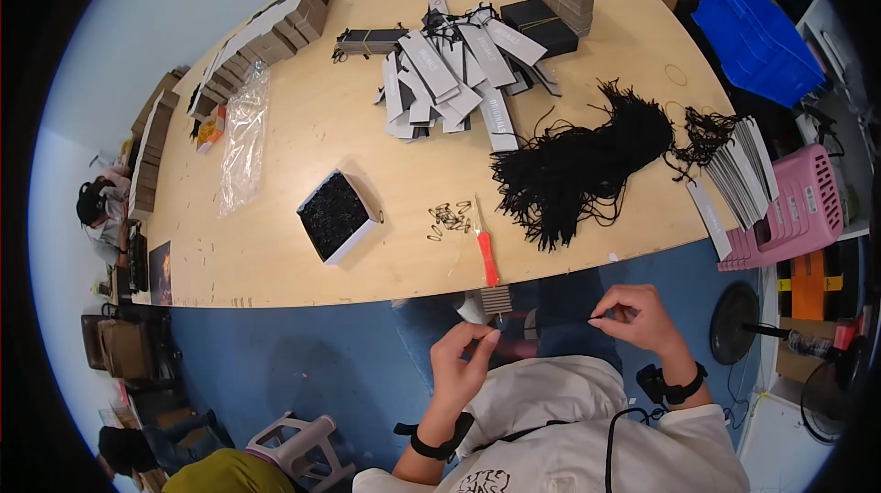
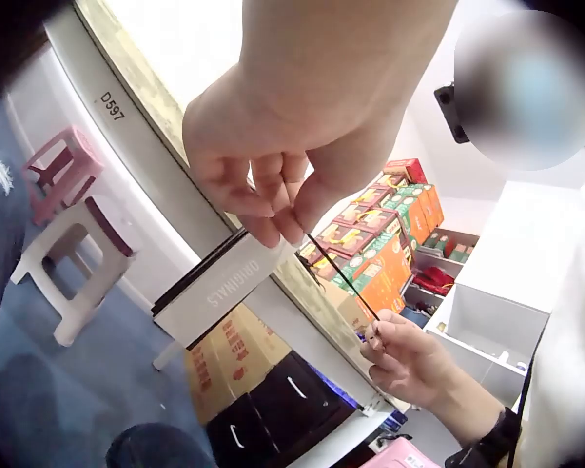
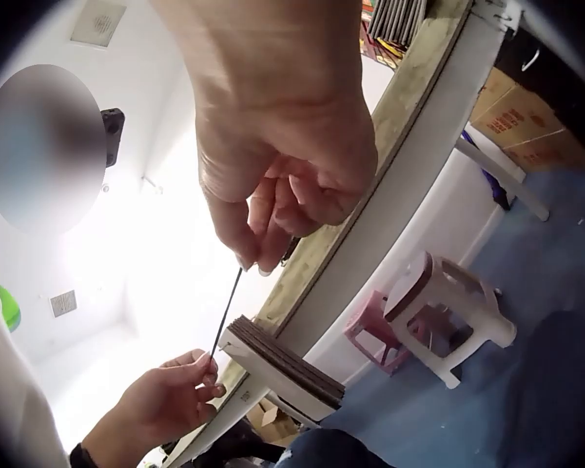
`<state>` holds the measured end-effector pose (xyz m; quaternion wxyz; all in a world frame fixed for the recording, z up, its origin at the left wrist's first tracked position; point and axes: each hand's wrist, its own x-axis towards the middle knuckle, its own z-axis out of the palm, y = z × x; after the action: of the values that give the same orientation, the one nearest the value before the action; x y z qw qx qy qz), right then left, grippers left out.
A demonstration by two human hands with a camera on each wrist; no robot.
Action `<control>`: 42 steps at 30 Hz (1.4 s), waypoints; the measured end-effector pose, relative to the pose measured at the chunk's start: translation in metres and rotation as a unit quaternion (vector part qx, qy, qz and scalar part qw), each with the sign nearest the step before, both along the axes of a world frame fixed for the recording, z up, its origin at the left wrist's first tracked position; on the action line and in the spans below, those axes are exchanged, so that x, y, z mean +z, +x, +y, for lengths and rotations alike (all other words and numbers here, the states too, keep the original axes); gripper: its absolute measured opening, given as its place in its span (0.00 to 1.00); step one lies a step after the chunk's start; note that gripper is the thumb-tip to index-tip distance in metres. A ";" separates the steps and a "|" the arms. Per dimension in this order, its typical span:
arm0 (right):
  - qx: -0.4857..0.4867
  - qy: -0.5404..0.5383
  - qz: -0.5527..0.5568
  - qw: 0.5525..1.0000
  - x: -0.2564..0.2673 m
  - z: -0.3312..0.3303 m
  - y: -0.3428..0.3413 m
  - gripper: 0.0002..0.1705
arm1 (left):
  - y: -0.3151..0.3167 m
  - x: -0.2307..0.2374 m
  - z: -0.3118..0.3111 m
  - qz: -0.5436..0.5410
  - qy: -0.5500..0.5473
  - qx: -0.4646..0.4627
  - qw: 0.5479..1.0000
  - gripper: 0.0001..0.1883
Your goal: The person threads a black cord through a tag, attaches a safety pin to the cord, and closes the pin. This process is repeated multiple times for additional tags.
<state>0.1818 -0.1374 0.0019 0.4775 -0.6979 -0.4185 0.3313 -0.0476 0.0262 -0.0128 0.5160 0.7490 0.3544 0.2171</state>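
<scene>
The left hand (image 1: pixel 459 366) and right hand (image 1: pixel 639 319) are apart in front of the table edge, thumb and fingertips together. A thin black cord (image 2: pixel 343 276) runs taut between their pinching fingers, also visible in the right wrist view (image 3: pixel 226 314). A stack of grey-edged tags (image 1: pixel 496 299) stands at the table edge beyond the left hand; its white face reads ORIGINALS in the left wrist view (image 2: pixel 229 283). Whether the left fingers touch the stack is unclear. Small black loops (image 1: pixel 448 218) and a red-handled tool (image 1: pixel 487 259) lie on the table behind.
On the table (image 1: pixel 303 135) are a white box of black pieces (image 1: pixel 336 218), a black cord bundle (image 1: pixel 587 158), loose tags (image 1: pixel 450 80) and a plastic bag (image 1: pixel 246 140). A pink basket (image 1: pixel 797 208) and blue crate (image 1: pixel 754 39) are at the right. A stool (image 1: pixel 298 447) stands left.
</scene>
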 end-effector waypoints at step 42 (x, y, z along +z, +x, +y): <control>-0.051 0.036 0.276 0.959 -0.070 -0.005 0.013 0.07 | 0.023 -0.006 -0.008 -0.038 0.175 0.055 0.982 0.04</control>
<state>0.1952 -0.1424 -0.0678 0.6157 -0.5816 -0.2460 0.4713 -0.0243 0.0186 -0.0193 0.3773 0.7984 0.3315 0.3322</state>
